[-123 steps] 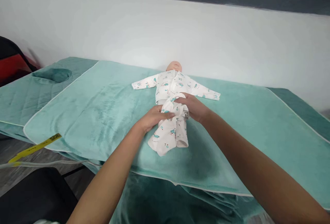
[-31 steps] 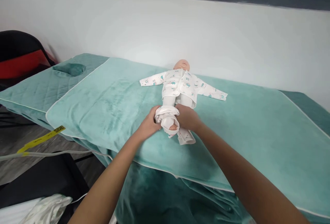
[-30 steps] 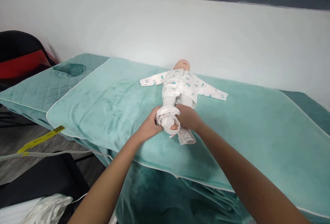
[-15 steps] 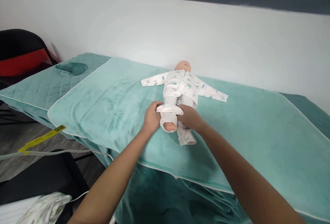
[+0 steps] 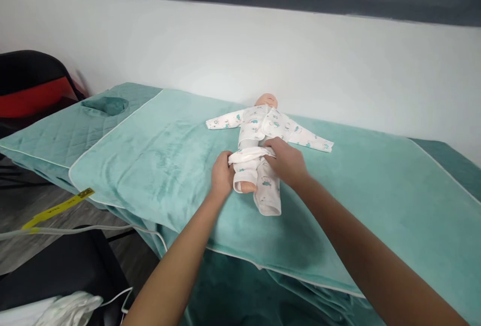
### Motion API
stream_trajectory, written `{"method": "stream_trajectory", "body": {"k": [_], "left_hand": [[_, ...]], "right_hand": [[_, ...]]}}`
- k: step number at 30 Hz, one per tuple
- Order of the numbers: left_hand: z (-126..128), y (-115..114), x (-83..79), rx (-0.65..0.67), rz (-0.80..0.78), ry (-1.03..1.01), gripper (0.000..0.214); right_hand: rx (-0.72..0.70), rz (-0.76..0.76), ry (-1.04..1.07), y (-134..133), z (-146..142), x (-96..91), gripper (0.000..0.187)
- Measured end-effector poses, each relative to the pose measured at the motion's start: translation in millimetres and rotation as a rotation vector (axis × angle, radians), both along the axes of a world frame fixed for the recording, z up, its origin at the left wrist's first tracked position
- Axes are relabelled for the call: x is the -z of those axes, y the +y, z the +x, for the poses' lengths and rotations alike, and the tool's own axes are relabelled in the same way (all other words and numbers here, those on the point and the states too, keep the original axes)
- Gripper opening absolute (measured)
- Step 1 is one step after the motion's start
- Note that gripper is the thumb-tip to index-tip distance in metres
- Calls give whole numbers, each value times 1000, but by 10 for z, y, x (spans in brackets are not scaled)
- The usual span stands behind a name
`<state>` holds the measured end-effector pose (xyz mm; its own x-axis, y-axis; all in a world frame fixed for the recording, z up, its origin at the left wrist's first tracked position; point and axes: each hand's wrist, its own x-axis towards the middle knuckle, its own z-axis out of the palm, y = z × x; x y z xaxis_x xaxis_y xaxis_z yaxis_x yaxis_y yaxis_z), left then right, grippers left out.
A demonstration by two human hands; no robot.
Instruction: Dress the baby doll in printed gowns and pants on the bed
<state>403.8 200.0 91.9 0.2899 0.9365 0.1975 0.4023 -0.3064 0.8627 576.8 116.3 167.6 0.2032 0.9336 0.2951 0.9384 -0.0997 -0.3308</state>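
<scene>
A baby doll lies on its back on a green bed, head toward the wall, arms spread. It wears a white printed top. White printed baby pants are around its legs, the waistband bunched at the thighs. One foot shows at the left leg's cuff; the right leg's cuff hangs flat with no foot visible. My left hand is closed on the waistband's left side. Higher up, my right hand pinches the waistband's right side.
The green bed cover reaches the white wall; a face hole is at its left end. A black and red chair stands far left. At lower left are a dark seat with folded cloth, a cable and a yellow tag.
My right hand has moved up toward the doll's waist, drawing the pants' right side higher and straightening that leg. My left hand keeps its hold. The view has tilted slightly.
</scene>
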Motion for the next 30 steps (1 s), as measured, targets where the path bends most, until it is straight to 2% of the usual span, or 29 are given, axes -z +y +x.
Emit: {"method": "stream_trajectory", "body": {"k": [2, 5, 8, 10, 11, 12, 13, 16, 18, 20, 23, 26, 28, 30], "left_hand": [[20, -22, -6, 1, 1, 55, 21], [24, -9, -45, 65, 6, 153, 22], [-76, 91, -114, 295, -45, 112, 27], [-189, 188, -147, 476, -194, -29, 39], [-242, 237, -154, 515, -280, -122, 45], [-280, 282, -154, 498, -348, -218, 49], [-298, 323, -152, 427, -384, -302, 49], [-186, 414, -168, 157, -300, -365, 35], [12, 449, -232, 157, -191, -263, 32], [254, 455, -338, 237, -75, -121, 41], [566, 384, -498, 249, 143, 198, 50], [703, 257, -555, 200, 352, 448, 27], [685, 228, -525, 170, 402, 442, 12], [597, 297, -461, 107, 327, 294, 9]], "right_hand": [[-12, 25, 60, 16, 10, 98, 19], [-71, 55, 292, -24, 31, 179, 20], [-82, 21, 533, -134, 127, 137, 28], [-84, -15, 603, -217, 221, 108, 30], [-80, -17, 605, -251, 267, 111, 30], [-66, -3, 591, -276, 310, 128, 29], [-45, 25, 564, -290, 346, 158, 29], [22, 155, 445, -241, 407, 262, 30], [65, 226, 316, -131, 410, 287, 30], [107, 240, 128, 27, 386, 255, 31], [147, 109, -150, 286, 308, 138, 29], [144, -43, -313, 473, 235, 19, 14], [137, -58, -319, 509, 255, -19, 12], [206, 45, -157, 446, 374, 4, 12]]}}
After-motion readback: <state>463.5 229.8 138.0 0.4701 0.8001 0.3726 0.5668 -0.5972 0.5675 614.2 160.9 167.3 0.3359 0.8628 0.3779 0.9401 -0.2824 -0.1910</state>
